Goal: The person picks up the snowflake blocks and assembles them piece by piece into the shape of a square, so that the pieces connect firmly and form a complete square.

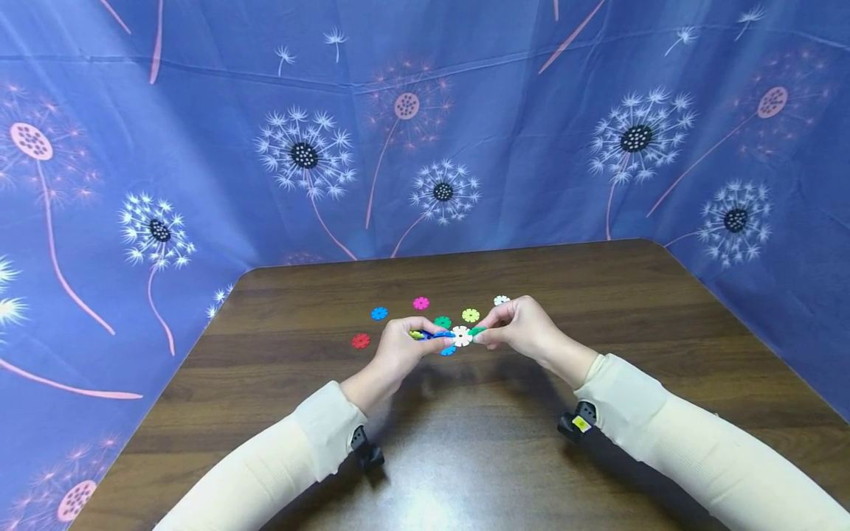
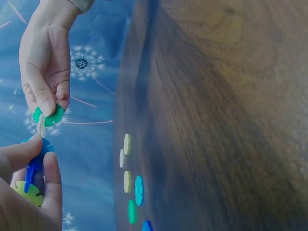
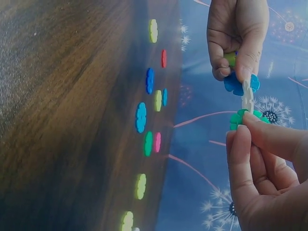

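Both hands hold a chain of slotted plastic flower discs up above the table. My left hand (image 1: 398, 346) pinches its light blue disc (image 3: 233, 85), with a dark blue disc (image 2: 30, 175) and a yellow-green disc (image 2: 30, 195) partly hidden in the palm. A white disc (image 1: 461, 336) stands edge-on to the wrist views, joined to the light blue one. Between thumb and fingertips, my right hand (image 1: 527, 330) grips a green disc (image 2: 54, 115), whose edge meets the far side of the white disc.
Loose discs lie flat on the brown table (image 1: 505, 457) beyond and around the hands: red (image 1: 361, 341), blue (image 1: 379, 313), pink (image 1: 421, 303), yellow (image 1: 471, 316) and white (image 1: 501, 300) among them. A blue dandelion-print cloth (image 1: 505, 147) hangs around the table's back and sides.
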Action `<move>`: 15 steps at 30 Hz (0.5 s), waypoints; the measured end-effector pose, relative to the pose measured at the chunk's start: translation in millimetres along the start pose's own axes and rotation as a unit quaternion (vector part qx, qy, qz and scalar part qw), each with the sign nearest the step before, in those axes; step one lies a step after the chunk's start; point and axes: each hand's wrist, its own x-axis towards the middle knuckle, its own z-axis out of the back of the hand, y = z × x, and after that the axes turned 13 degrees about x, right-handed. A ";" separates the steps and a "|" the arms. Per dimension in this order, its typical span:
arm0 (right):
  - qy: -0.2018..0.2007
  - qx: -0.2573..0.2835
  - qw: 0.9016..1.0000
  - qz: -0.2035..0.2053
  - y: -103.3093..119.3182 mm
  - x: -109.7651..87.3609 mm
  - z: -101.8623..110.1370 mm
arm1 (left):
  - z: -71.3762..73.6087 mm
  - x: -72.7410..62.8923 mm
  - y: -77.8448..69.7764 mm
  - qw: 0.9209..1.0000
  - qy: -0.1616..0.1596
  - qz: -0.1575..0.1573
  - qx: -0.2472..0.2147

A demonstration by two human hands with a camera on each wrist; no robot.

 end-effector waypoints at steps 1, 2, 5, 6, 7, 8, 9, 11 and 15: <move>0.002 0.002 1.000 0.001 -0.3 0.2 0.0 | 0.1 -0.1 0.1 1.000 0.001 -0.001 0.000; 0.002 0.004 1.000 0.001 -0.7 0.4 -0.1 | 0.2 -0.1 0.1 1.000 0.002 -0.002 0.000; 0.005 0.010 1.000 0.002 -2.5 0.6 -0.7 | 0.0 0.1 0.5 1.000 0.006 -0.006 0.005; 0.006 0.011 1.000 0.002 -3.0 0.6 -1.0 | 0.0 0.0 0.4 1.000 0.007 -0.006 0.005; 0.007 0.012 1.000 0.004 -3.3 0.6 -1.3 | -0.1 0.1 0.4 1.000 0.008 -0.007 0.003; 0.007 0.011 1.000 0.005 -3.7 0.8 -1.6 | -0.3 0.3 0.4 1.000 0.009 -0.008 0.001; 0.006 0.009 1.000 0.006 -3.8 0.8 -1.9 | -0.5 0.1 0.1 1.000 0.008 -0.009 0.000; 0.003 0.005 1.000 0.006 -3.4 0.9 -2.2 | -0.5 -0.1 -0.5 1.000 0.007 -0.010 -0.004; 0.000 0.004 1.000 -0.004 -3.2 0.7 -2.4 | -0.3 0.2 0.4 1.000 0.013 -0.005 -0.003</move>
